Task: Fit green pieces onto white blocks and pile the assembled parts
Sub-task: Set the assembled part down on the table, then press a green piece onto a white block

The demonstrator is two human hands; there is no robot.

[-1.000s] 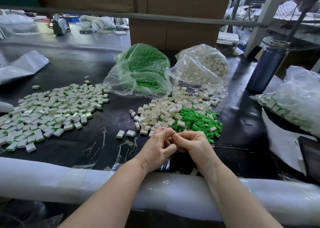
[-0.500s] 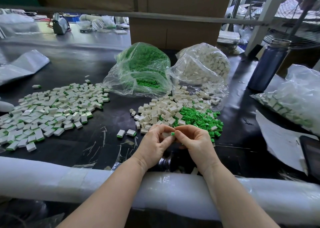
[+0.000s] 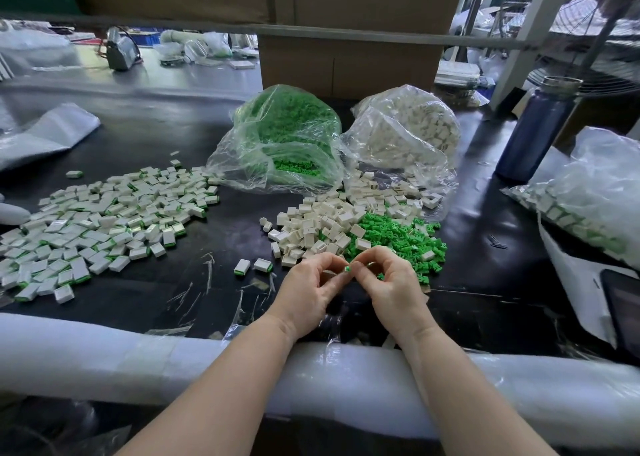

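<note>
Both hands meet just in front of the loose heaps. My left hand curls its fingers round a white block that is mostly hidden inside them. My right hand pinches a small green piece between thumb and forefinger, its tip touching the left fingers. Behind the hands lie a heap of loose white blocks and a heap of loose green pieces. A wide spread of assembled white-and-green parts covers the table's left side.
Two assembled parts lie alone left of my hands. Clear bags of green pieces and white blocks stand behind the heaps. A dark bottle and another bag of parts are at the right. White foam padding lines the near edge.
My hands have lifted slightly and drawn a little apart. The green piece now shows between the fingertips; a second ago both fists were pressed together hiding it.
</note>
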